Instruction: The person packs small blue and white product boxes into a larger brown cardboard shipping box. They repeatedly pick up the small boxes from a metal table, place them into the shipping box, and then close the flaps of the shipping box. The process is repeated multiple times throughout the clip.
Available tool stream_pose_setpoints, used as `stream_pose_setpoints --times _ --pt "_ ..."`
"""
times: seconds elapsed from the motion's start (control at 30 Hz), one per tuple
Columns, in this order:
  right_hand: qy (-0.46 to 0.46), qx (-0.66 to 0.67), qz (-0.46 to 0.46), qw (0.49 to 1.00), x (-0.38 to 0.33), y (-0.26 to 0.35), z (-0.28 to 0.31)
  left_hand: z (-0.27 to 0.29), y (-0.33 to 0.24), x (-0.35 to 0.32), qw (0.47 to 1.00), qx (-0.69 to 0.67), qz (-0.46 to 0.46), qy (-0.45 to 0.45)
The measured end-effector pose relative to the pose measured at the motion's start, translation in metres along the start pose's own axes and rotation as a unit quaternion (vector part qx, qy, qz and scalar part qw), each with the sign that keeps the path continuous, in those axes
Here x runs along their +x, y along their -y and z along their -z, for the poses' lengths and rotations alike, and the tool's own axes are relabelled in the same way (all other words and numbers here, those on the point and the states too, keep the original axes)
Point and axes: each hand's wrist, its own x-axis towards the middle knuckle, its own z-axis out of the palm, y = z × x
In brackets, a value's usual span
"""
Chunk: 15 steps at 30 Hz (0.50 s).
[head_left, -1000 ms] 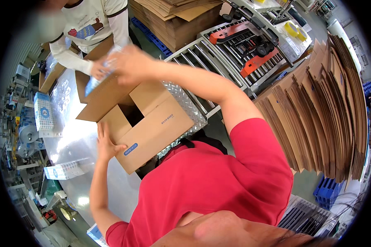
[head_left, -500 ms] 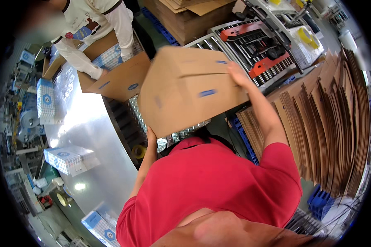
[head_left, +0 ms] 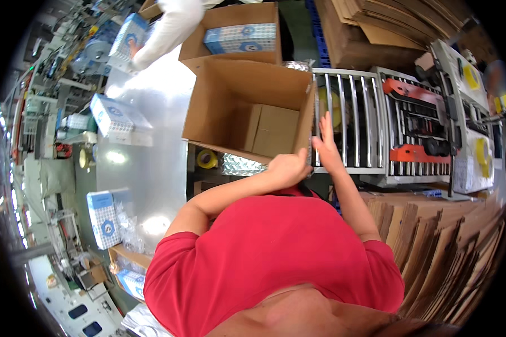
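Note:
An open, empty cardboard box (head_left: 219,112) stands upright in front of me, its inner bottom flaps visible. My left hand (head_left: 288,170) is closed at the near right corner of this box, fingers curled against its near wall. Just beyond that corner, my right hand (head_left: 328,147) is open, fingers stretched out and pointing away along the box's right side. Whether its palm touches the cardboard is hard to tell.
A second carton (head_left: 230,17) behind holds a blue-and-white package (head_left: 242,38). Similar packages (head_left: 112,115) lie on the metal table (head_left: 163,118) at left, where a co-worker's white sleeve (head_left: 171,33) reaches. Right are a roller conveyor (head_left: 354,121), orange-and-black machine (head_left: 416,121) and cardboard stacks (head_left: 433,241).
The box has gone from tilted in my raised hands to upright, its opening up. My left hand moved to its near right corner; my right hand opened. The co-worker's arm now reaches over the table.

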Motion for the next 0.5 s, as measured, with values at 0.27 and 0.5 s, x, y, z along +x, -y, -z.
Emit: stream_pose_setpoints --times 0.27,0.5 --pt "0.051 -0.243 0.056 0.967 0.033 0.03 0.048 0.153 0.213 -0.064 0.927 0.331 0.021 -0.174" --pt "-0.043 -0.249 -0.08 0.964 0.015 0.013 0.076 0.006 0.298 -0.056 0.953 -0.072 0.282 0.087"
